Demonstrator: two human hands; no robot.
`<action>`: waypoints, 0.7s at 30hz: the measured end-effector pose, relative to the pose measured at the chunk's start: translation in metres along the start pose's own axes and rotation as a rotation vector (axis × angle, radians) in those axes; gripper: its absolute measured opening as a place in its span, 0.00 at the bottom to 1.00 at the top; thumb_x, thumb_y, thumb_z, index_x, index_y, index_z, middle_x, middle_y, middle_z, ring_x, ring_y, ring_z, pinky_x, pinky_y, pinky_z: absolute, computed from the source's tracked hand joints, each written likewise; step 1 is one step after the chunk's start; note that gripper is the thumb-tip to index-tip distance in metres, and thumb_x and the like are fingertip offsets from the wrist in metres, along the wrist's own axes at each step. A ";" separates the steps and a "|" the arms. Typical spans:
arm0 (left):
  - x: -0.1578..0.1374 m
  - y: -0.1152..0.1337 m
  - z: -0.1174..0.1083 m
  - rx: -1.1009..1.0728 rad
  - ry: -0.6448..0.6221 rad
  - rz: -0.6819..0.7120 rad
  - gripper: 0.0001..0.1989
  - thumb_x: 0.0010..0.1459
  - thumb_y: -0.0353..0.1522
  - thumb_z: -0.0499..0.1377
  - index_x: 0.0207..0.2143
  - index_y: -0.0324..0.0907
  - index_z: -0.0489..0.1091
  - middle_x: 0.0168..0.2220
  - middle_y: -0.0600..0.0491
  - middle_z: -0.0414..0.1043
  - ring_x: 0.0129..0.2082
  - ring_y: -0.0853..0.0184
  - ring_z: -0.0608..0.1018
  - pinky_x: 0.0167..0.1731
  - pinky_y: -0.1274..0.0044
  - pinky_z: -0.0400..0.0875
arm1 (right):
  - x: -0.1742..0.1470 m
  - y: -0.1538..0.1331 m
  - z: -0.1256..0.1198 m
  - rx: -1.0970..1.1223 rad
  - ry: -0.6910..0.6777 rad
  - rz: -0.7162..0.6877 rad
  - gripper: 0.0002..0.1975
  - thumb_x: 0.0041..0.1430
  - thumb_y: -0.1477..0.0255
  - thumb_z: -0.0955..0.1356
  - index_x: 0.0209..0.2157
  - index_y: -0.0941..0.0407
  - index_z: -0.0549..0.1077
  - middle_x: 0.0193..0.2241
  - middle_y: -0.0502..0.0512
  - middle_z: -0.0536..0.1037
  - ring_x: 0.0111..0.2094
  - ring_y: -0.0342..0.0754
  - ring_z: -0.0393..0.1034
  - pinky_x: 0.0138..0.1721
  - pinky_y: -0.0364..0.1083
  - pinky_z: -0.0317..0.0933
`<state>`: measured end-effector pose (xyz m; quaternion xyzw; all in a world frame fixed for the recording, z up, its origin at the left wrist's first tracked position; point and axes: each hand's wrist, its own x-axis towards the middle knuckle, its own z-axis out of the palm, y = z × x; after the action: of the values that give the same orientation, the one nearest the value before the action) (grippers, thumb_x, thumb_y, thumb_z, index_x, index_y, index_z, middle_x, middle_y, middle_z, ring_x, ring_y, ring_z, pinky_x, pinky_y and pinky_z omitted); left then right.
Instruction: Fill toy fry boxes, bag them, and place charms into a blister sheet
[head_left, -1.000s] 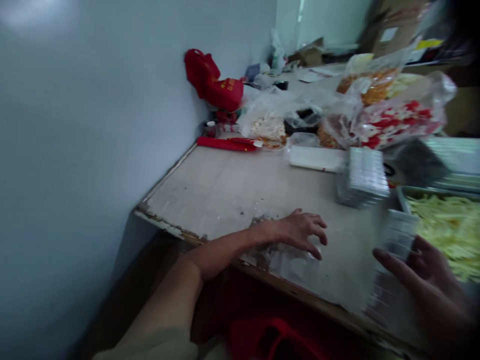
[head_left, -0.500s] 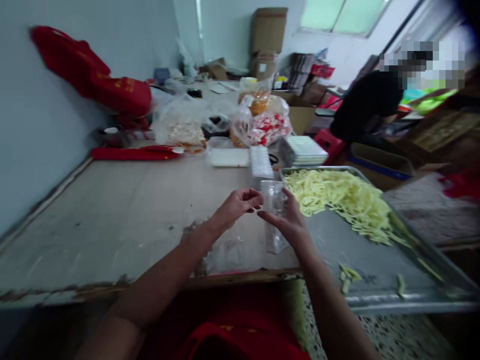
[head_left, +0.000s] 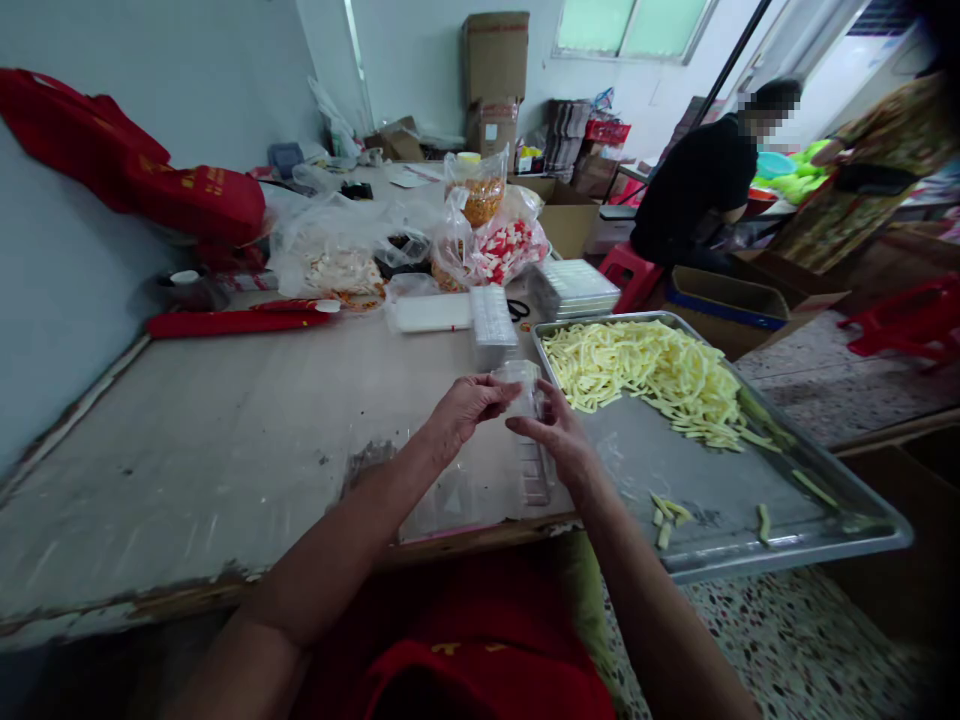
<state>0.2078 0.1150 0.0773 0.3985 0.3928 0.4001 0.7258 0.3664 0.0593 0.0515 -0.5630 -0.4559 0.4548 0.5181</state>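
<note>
Over the near part of the table, my left hand (head_left: 474,403) pinches the edge of a clear plastic container (head_left: 527,382). My right hand (head_left: 561,432) grips the container's right side, thumb toward me and fingers beyond it. Its full shape is hard to see through the glare. Under my hands lies a clear plastic tray with compartments (head_left: 534,478). More clear plastic packaging (head_left: 442,505) is by my left forearm, partly hidden. Just beyond stands a stack of clear plastic trays (head_left: 493,322).
To the right, a metal tray (head_left: 720,545) holds pale yellow strips (head_left: 637,365). Behind are stacked boxes (head_left: 577,285), scissors (head_left: 517,310), bags of red-and-white pieces (head_left: 506,250) and a red cloth (head_left: 202,200). A seated person (head_left: 690,185) and another person (head_left: 877,180) are at back right.
The view has turned a little to the right, so the table's things appear farther left. The container now tilts between my hands, and my left fingers touch it.
</note>
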 end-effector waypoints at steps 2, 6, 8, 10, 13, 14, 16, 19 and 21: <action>0.009 -0.004 -0.006 -0.043 0.031 -0.039 0.23 0.33 0.39 0.76 0.20 0.38 0.67 0.20 0.60 0.64 0.20 0.78 0.65 0.25 0.80 0.61 | -0.002 -0.002 -0.006 0.150 -0.020 0.102 0.38 0.40 0.62 0.77 0.55 0.49 0.67 0.35 0.49 0.76 0.37 0.53 0.72 0.39 0.51 0.67; 0.026 -0.017 -0.022 0.095 0.056 -0.119 0.22 0.36 0.40 0.76 0.22 0.38 0.67 0.20 0.58 0.65 0.19 0.78 0.65 0.23 0.81 0.60 | -0.014 -0.022 -0.026 0.293 0.086 0.044 0.33 0.43 0.63 0.76 0.53 0.49 0.68 0.36 0.49 0.76 0.35 0.51 0.72 0.38 0.50 0.66; 0.029 -0.022 -0.027 0.253 0.039 -0.119 0.22 0.39 0.42 0.74 0.23 0.37 0.68 0.21 0.57 0.66 0.20 0.77 0.66 0.24 0.80 0.60 | -0.020 -0.037 -0.034 0.280 0.077 -0.023 0.34 0.40 0.65 0.78 0.52 0.48 0.69 0.38 0.49 0.77 0.38 0.52 0.72 0.42 0.51 0.66; 0.027 -0.023 -0.028 0.451 0.088 -0.093 0.23 0.41 0.44 0.73 0.29 0.38 0.69 0.24 0.55 0.69 0.22 0.73 0.70 0.27 0.78 0.63 | -0.023 -0.050 -0.039 0.259 0.032 -0.059 0.34 0.39 0.66 0.78 0.51 0.47 0.70 0.40 0.50 0.77 0.42 0.54 0.72 0.46 0.52 0.66; 0.019 -0.016 -0.022 0.946 0.277 0.067 0.29 0.39 0.41 0.75 0.41 0.40 0.70 0.34 0.48 0.74 0.35 0.61 0.77 0.37 0.72 0.68 | -0.021 -0.058 -0.047 0.207 0.074 -0.095 0.35 0.39 0.67 0.79 0.52 0.47 0.70 0.40 0.51 0.76 0.44 0.55 0.71 0.47 0.54 0.66; 0.017 -0.014 -0.018 1.128 0.306 0.155 0.29 0.40 0.40 0.75 0.42 0.40 0.71 0.38 0.46 0.74 0.40 0.57 0.77 0.41 0.69 0.68 | -0.019 -0.058 -0.049 0.187 0.110 -0.105 0.34 0.40 0.66 0.78 0.52 0.47 0.70 0.39 0.51 0.76 0.44 0.55 0.71 0.47 0.55 0.66; 0.017 -0.013 -0.007 1.377 0.190 0.361 0.24 0.45 0.41 0.73 0.43 0.41 0.73 0.45 0.43 0.73 0.48 0.53 0.74 0.49 0.67 0.66 | -0.016 -0.058 -0.053 0.163 0.157 -0.119 0.32 0.42 0.65 0.77 0.51 0.47 0.70 0.39 0.51 0.75 0.44 0.56 0.71 0.47 0.55 0.66; 0.025 -0.025 0.006 1.471 -0.302 0.608 0.19 0.51 0.40 0.70 0.44 0.43 0.75 0.53 0.44 0.71 0.56 0.53 0.71 0.56 0.67 0.62 | -0.014 -0.061 -0.055 0.168 0.142 -0.146 0.29 0.44 0.65 0.77 0.50 0.47 0.71 0.40 0.51 0.76 0.44 0.55 0.71 0.47 0.55 0.66; 0.031 -0.038 0.007 1.473 -0.525 0.677 0.18 0.50 0.41 0.71 0.41 0.44 0.77 0.52 0.45 0.73 0.56 0.54 0.72 0.57 0.67 0.62 | -0.015 -0.064 -0.057 0.154 0.121 -0.155 0.31 0.43 0.65 0.77 0.51 0.47 0.71 0.40 0.51 0.76 0.44 0.55 0.71 0.47 0.55 0.66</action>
<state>0.2357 0.1271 0.0384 0.9449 0.2313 0.1324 0.1900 0.4177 0.0381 0.1188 -0.5108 -0.4296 0.4122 0.6202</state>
